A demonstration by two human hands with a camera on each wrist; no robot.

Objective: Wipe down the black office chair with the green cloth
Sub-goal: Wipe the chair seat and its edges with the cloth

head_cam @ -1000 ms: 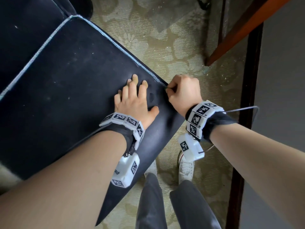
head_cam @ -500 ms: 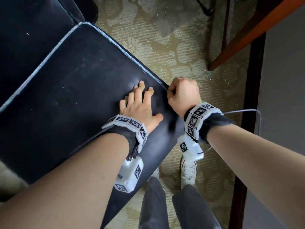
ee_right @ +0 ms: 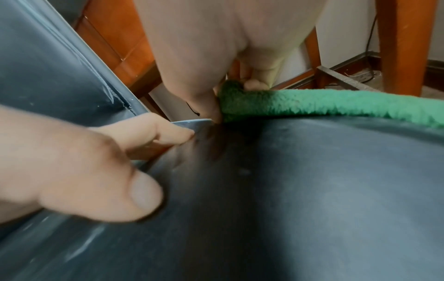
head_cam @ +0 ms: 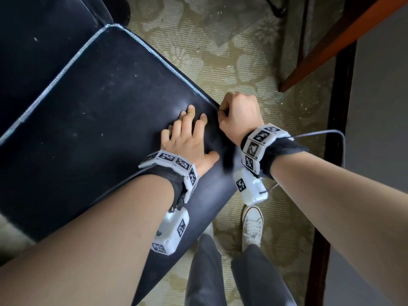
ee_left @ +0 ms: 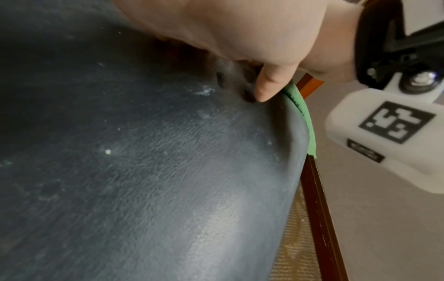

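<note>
Your left hand (head_cam: 187, 142) is lying flat with fingers spread on the black chair (head_cam: 92, 120) seat. Your right hand (head_cam: 239, 114) is curling tight around the green cloth (ee_right: 324, 105) at the seat's side edge. The cloth is stretching long along that edge. It could be slipping off the rounded edge if your grip is loosening, and the chair could be rolling if you are pushing hard.

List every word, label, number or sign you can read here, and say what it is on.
No readable words or numbers.
Wrist bands: black-and-white square marker patterns, no letters.
Wrist camera housing: one such marker, plus a small black label too blurred to read.
Black office chair and green cloth: no text.
</note>
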